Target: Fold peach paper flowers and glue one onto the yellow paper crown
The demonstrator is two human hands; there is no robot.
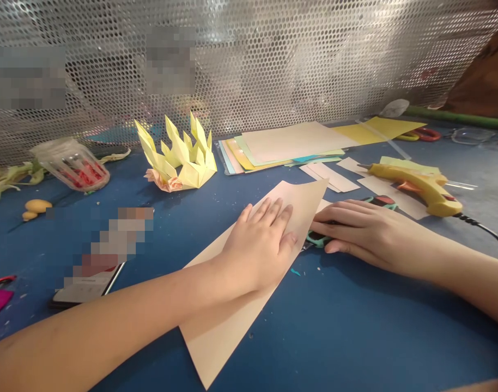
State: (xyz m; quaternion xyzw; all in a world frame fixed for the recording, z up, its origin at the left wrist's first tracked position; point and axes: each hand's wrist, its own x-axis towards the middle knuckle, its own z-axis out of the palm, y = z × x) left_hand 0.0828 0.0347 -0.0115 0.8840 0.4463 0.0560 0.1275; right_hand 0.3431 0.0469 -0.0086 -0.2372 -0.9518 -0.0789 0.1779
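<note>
My left hand [259, 242] lies flat with its fingers spread on a long sheet of pale pinkish paper [228, 326], which rests aslant on the blue table. Beside the paper's right edge, my right hand [361, 231] is curled over a pair of scissors with teal and black handles [316, 239]. Its fingers and thumb close around them, and most of the scissors is hidden under the hand. Another teal, black and red part [382, 201] shows just behind that hand. Small blue scraps [295, 271] of paper lie near the sheet.
A yellow folded-paper crown [183, 163] stands at the back, near a jar [75, 166] lying tilted. Stacked coloured paper [281, 144] and cut strips [331, 177] are behind my hands. A yellow glue gun [416, 188] with a cord lies right, a phone [85, 286] left. Perforated metal mesh [273, 65] closes the back.
</note>
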